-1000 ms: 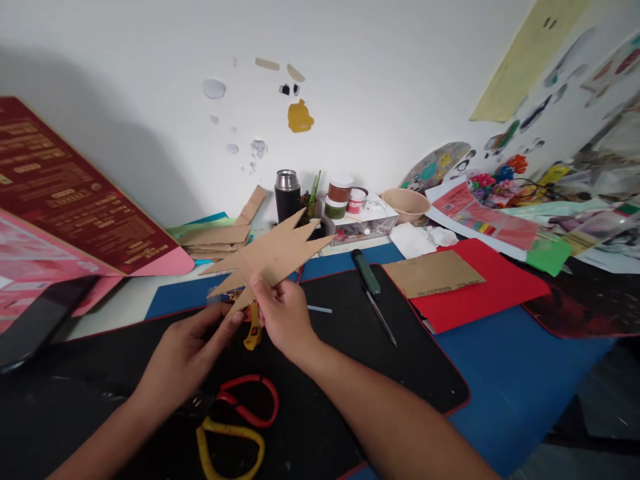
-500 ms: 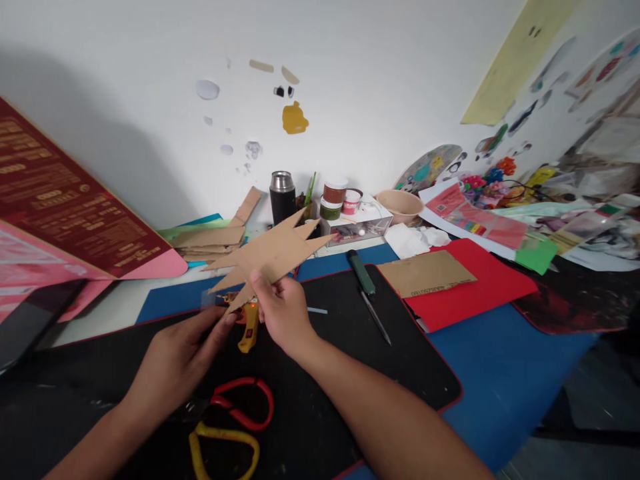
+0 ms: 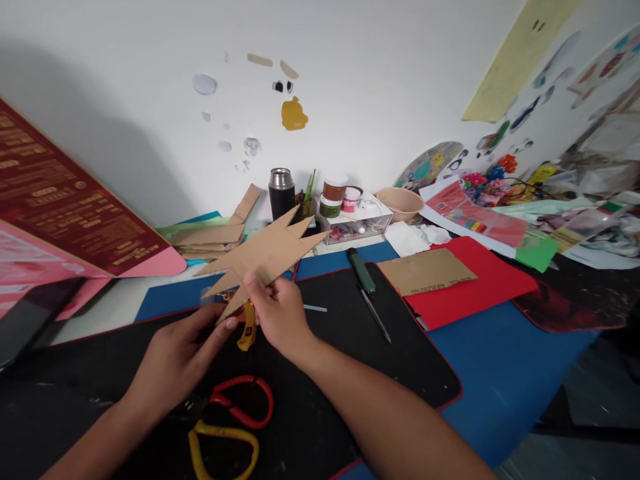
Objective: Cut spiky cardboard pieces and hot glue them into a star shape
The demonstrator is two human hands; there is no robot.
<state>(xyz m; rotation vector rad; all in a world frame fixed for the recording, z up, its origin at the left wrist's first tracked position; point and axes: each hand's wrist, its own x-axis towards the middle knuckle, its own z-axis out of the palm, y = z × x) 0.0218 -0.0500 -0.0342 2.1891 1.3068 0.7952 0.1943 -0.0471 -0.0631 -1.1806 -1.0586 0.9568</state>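
Note:
A flat brown cardboard piece (image 3: 260, 257) with several pointed spikes is held up over the black mat (image 3: 320, 380). My right hand (image 3: 283, 313) grips its lower middle, the thumb lying on top and the other fingers underneath. One spike at the lower left is between the thumb and fingers of my left hand (image 3: 185, 353). Behind and below the cardboard lies a yellow glue gun (image 3: 248, 330), partly hidden. Scissors with red and yellow handles (image 3: 225, 437) rest on the mat near my left wrist, their blades mostly hidden.
A green cutter (image 3: 361, 272) and a pen (image 3: 376, 317) lie right of my hands. Beyond are a cardboard sheet (image 3: 430, 270) on red paper (image 3: 480, 287), a black flask (image 3: 282, 197), paint jars (image 3: 334, 190), a bowl (image 3: 400, 202) and cardboard scraps (image 3: 207, 237). A dark red board (image 3: 70, 193) leans left.
The cardboard piece has shifted slightly left in view, along with my right hand. Both hands keep their hold on it.

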